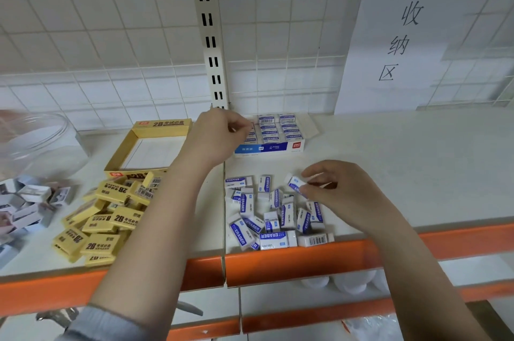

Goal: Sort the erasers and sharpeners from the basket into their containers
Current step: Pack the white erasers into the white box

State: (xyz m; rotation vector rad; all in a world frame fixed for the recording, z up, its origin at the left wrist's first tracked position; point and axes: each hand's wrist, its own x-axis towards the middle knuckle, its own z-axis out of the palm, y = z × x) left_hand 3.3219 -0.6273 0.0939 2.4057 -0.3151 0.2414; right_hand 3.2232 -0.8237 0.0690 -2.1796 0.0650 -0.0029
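Observation:
My left hand (219, 136) reaches over the left end of the white and blue eraser box (274, 146), fingers curled; a small white piece shows at its fingertips, and I cannot tell if it is held. Rows of white erasers (278, 126) fill that box. My right hand (336, 190) pinches one white and blue eraser (294, 183) just above a loose pile of the same erasers (267, 218) on the white shelf (403, 160). An empty yellow 2B box (122, 151) stands to the left, with yellow 2B erasers (105, 218) heaped in front of it.
A clear plastic jar (36, 143) lies at the far left above a heap of small white sharpener boxes (25, 204). The shelf has an orange front edge (292, 263). A paper sign (400, 40) hangs on the wire grid wall behind.

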